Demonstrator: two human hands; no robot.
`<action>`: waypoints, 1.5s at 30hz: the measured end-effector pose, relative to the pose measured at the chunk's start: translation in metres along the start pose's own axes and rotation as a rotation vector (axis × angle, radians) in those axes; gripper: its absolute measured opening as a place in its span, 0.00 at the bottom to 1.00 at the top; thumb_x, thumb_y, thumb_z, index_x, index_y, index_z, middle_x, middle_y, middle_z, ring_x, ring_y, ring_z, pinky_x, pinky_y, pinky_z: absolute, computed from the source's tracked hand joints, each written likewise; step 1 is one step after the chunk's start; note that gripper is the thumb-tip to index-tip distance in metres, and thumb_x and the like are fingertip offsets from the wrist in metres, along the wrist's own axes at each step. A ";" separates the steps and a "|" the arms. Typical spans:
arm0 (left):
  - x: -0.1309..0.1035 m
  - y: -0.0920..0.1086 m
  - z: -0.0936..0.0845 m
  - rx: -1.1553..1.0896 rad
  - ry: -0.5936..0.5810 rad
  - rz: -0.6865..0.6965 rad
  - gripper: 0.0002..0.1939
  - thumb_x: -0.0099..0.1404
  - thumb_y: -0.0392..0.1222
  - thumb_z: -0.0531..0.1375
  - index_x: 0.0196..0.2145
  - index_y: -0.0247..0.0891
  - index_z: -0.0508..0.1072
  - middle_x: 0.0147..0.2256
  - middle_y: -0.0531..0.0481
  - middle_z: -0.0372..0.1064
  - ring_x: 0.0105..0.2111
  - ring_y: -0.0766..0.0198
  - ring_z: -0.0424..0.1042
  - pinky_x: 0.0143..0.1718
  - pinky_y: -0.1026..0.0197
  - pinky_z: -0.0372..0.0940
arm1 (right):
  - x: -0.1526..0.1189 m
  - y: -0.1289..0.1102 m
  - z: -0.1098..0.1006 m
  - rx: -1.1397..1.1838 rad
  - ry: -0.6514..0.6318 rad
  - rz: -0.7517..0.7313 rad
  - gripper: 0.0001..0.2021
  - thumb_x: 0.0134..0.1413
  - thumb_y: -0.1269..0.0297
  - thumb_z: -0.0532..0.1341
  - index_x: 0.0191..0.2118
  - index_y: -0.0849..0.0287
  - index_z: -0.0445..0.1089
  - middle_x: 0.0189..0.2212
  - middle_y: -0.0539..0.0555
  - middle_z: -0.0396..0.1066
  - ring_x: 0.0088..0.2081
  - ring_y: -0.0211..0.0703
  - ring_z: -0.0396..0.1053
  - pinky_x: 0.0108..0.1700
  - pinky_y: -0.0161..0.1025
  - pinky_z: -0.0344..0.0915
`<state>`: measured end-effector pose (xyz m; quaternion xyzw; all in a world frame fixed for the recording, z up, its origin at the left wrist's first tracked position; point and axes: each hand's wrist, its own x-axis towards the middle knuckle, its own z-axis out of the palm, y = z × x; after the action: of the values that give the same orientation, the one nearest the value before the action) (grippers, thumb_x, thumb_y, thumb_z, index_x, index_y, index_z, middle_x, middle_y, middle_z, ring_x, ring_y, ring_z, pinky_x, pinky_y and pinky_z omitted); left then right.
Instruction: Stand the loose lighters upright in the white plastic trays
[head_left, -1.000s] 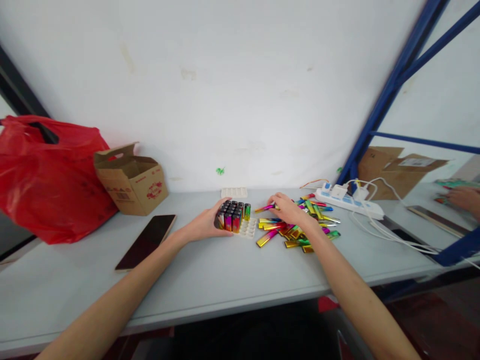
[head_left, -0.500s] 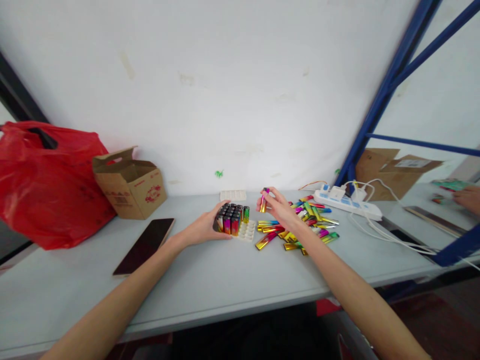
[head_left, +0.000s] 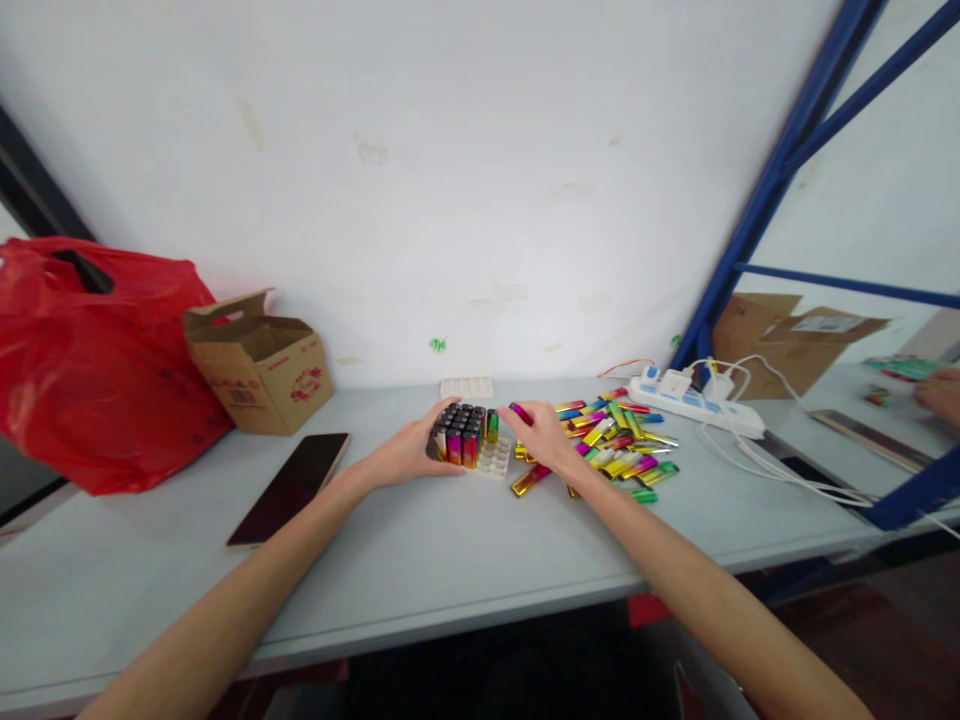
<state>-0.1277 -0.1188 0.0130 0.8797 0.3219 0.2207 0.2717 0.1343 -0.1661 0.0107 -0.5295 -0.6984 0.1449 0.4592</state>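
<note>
Shiny, rainbow-coloured lighters (head_left: 469,447) with dark ends stand upright, packed together in a white tray (head_left: 495,460). My left hand (head_left: 416,447) curls round the left side of this block, thumb at the front and fingers behind. Between the fingers of my right hand (head_left: 541,433) is another lighter (head_left: 520,412), its purple end showing and the rest hidden. That hand is just right of the tray, above its bare holes. A green lighter (head_left: 493,426) stands at the block's back right. To the right lies a loose pile of metallic lighters (head_left: 615,440).
A second white tray (head_left: 466,387) lies by the wall. On the left are a phone (head_left: 289,490), an open carton (head_left: 262,370) and a red plastic bag (head_left: 105,370). A power strip (head_left: 697,405) with cables is at right, near another person's hand (head_left: 941,393).
My right hand has moved left and down with the lighter, from above the pile to the tray's right side. My left hand stays round the block.
</note>
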 end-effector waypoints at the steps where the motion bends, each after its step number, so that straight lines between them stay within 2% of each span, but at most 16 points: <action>1: 0.000 0.000 0.000 0.005 0.004 0.000 0.59 0.56 0.62 0.73 0.74 0.43 0.47 0.67 0.39 0.64 0.64 0.43 0.68 0.66 0.47 0.62 | 0.000 0.001 0.002 -0.029 0.004 0.002 0.25 0.65 0.48 0.56 0.20 0.55 0.53 0.18 0.45 0.48 0.24 0.36 0.49 0.29 0.37 0.45; 5: 0.000 0.001 0.000 0.009 0.010 0.010 0.59 0.56 0.63 0.72 0.74 0.43 0.48 0.66 0.40 0.65 0.63 0.43 0.69 0.66 0.47 0.62 | 0.001 0.004 0.007 -0.123 0.026 0.003 0.20 0.64 0.56 0.56 0.20 0.55 0.57 0.17 0.45 0.55 0.24 0.37 0.53 0.30 0.37 0.48; 10: 0.000 0.002 0.000 -0.021 -0.007 0.006 0.59 0.56 0.61 0.73 0.74 0.45 0.47 0.67 0.41 0.65 0.64 0.43 0.68 0.67 0.46 0.61 | 0.001 0.001 0.000 -0.169 0.050 -0.037 0.20 0.70 0.49 0.55 0.28 0.54 0.62 0.21 0.46 0.63 0.25 0.40 0.59 0.32 0.37 0.52; 13: 0.001 0.001 0.000 -0.016 -0.005 -0.001 0.59 0.55 0.61 0.73 0.74 0.45 0.47 0.66 0.41 0.65 0.63 0.43 0.69 0.67 0.46 0.62 | 0.001 -0.002 -0.009 -0.142 0.008 -0.052 0.16 0.73 0.50 0.51 0.36 0.54 0.64 0.23 0.46 0.65 0.27 0.42 0.64 0.33 0.37 0.55; 15: 0.001 0.001 0.000 -0.012 -0.002 0.001 0.60 0.55 0.61 0.73 0.74 0.44 0.47 0.67 0.40 0.64 0.64 0.43 0.68 0.67 0.46 0.61 | 0.001 -0.005 -0.014 -0.131 -0.023 -0.100 0.15 0.74 0.52 0.50 0.37 0.54 0.64 0.26 0.48 0.68 0.30 0.43 0.66 0.35 0.37 0.58; 18: 0.000 0.002 0.000 -0.021 -0.011 0.000 0.59 0.56 0.60 0.73 0.74 0.44 0.46 0.66 0.41 0.65 0.64 0.44 0.68 0.67 0.47 0.61 | 0.001 -0.010 -0.019 -0.158 -0.026 -0.249 0.17 0.73 0.51 0.52 0.35 0.55 0.65 0.33 0.53 0.70 0.37 0.45 0.68 0.42 0.39 0.62; 20: 0.000 0.004 0.000 -0.030 -0.014 0.004 0.59 0.56 0.60 0.73 0.74 0.44 0.47 0.66 0.42 0.66 0.63 0.45 0.69 0.66 0.48 0.62 | 0.001 -0.013 -0.021 -0.169 -0.050 -0.297 0.18 0.73 0.50 0.54 0.35 0.56 0.67 0.32 0.53 0.70 0.36 0.44 0.67 0.42 0.39 0.63; 23: 0.000 0.006 -0.001 -0.038 -0.020 0.010 0.58 0.56 0.60 0.73 0.74 0.45 0.48 0.65 0.42 0.67 0.63 0.45 0.69 0.66 0.48 0.63 | -0.001 -0.014 -0.022 -0.117 -0.155 -0.246 0.16 0.73 0.50 0.54 0.38 0.56 0.69 0.27 0.49 0.69 0.29 0.41 0.66 0.35 0.37 0.61; 27: -0.001 0.008 -0.001 -0.031 -0.009 0.007 0.57 0.56 0.60 0.73 0.73 0.43 0.49 0.64 0.41 0.68 0.62 0.44 0.70 0.65 0.48 0.63 | -0.003 -0.010 -0.017 -0.064 -0.233 -0.188 0.11 0.71 0.54 0.57 0.46 0.56 0.68 0.27 0.47 0.73 0.29 0.41 0.70 0.34 0.36 0.62; 32: -0.001 0.008 0.000 -0.015 0.000 -0.001 0.58 0.56 0.59 0.73 0.73 0.42 0.48 0.65 0.40 0.66 0.63 0.44 0.69 0.66 0.48 0.62 | -0.002 -0.006 -0.014 -0.070 -0.271 -0.158 0.09 0.68 0.57 0.60 0.48 0.56 0.66 0.25 0.45 0.72 0.26 0.40 0.70 0.32 0.35 0.60; 39: 0.000 0.006 -0.001 -0.020 -0.017 -0.003 0.57 0.56 0.59 0.73 0.74 0.44 0.48 0.63 0.42 0.69 0.60 0.44 0.72 0.62 0.49 0.65 | 0.000 -0.008 -0.021 -0.101 -0.231 -0.155 0.07 0.64 0.61 0.65 0.41 0.56 0.68 0.22 0.44 0.68 0.25 0.38 0.67 0.30 0.34 0.58; 45: -0.001 0.007 -0.001 0.004 -0.005 0.004 0.57 0.56 0.60 0.72 0.73 0.43 0.48 0.63 0.42 0.69 0.60 0.44 0.71 0.62 0.50 0.65 | -0.002 -0.005 -0.013 0.020 -0.304 -0.135 0.14 0.62 0.61 0.66 0.50 0.55 0.66 0.26 0.43 0.71 0.27 0.39 0.70 0.33 0.34 0.63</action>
<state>-0.1258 -0.1232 0.0182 0.8815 0.3198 0.2183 0.2703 0.1414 -0.1733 0.0208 -0.4485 -0.7924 0.1992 0.3623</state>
